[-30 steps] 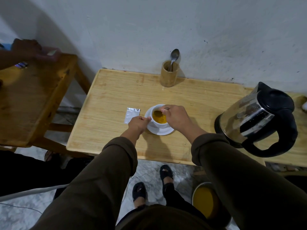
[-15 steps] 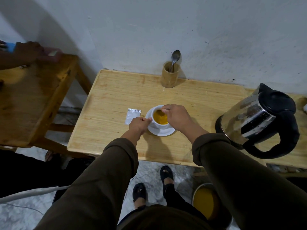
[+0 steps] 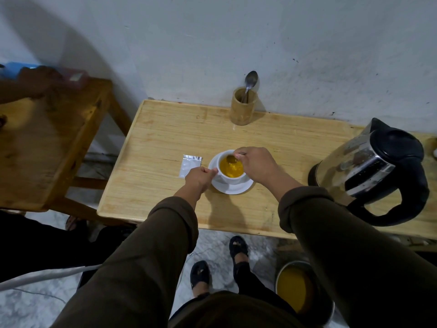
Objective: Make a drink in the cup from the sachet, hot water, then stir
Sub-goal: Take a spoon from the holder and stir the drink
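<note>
A white cup (image 3: pixel 233 178) of orange-yellow drink stands on a white saucer (image 3: pixel 236 187) near the middle of the light wooden table (image 3: pixel 165 143). My right hand (image 3: pixel 256 165) is over the cup's right rim, shut on a spoon (image 3: pixel 231 159) whose bowl dips into the drink. My left hand (image 3: pixel 199 176) pinches the cup's handle at the left side. The silver sachet (image 3: pixel 190 165) lies flat on the table just left of the saucer.
A steel and black kettle (image 3: pixel 378 171) stands at the table's right end. A wooden holder (image 3: pixel 243 106) with a second spoon is at the back by the wall. Another wooden table (image 3: pixel 42 143) with another person's hand is left. A pot of yellow liquid (image 3: pixel 295 290) sits on the floor.
My right hand has shifted slightly over the cup and the spoon's bowl now shows in the drink. My left hand stays at the handle.
</note>
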`<action>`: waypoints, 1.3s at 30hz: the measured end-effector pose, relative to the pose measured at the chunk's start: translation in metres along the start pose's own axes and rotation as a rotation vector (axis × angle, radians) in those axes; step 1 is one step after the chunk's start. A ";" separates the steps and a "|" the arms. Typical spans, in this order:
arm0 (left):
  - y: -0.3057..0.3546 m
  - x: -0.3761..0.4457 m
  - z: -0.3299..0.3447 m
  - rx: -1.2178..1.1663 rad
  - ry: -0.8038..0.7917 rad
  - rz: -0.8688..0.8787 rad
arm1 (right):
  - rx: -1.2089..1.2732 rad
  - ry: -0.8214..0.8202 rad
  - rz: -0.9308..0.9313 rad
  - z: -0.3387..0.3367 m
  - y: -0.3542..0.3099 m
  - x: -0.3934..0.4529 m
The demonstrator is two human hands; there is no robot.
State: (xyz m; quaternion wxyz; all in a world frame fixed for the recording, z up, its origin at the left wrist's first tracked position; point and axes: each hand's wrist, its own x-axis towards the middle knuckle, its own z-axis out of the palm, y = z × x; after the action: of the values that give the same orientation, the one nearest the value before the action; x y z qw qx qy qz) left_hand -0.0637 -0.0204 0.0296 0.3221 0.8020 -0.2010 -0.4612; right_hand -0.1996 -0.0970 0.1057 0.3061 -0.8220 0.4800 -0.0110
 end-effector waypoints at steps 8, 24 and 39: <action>0.000 0.000 0.000 -0.002 -0.009 -0.007 | 0.010 -0.047 -0.040 0.001 0.001 0.002; 0.000 0.001 0.000 0.017 -0.014 0.000 | -0.044 -0.063 -0.050 0.002 0.000 0.005; 0.002 -0.002 -0.001 0.034 0.000 -0.002 | -0.011 -0.041 -0.061 0.004 0.001 0.002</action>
State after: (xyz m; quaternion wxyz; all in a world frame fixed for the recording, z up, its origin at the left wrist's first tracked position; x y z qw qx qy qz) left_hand -0.0640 -0.0205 0.0320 0.3077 0.8076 -0.2081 -0.4581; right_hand -0.1982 -0.0974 0.1010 0.3109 -0.8380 0.4486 -0.0008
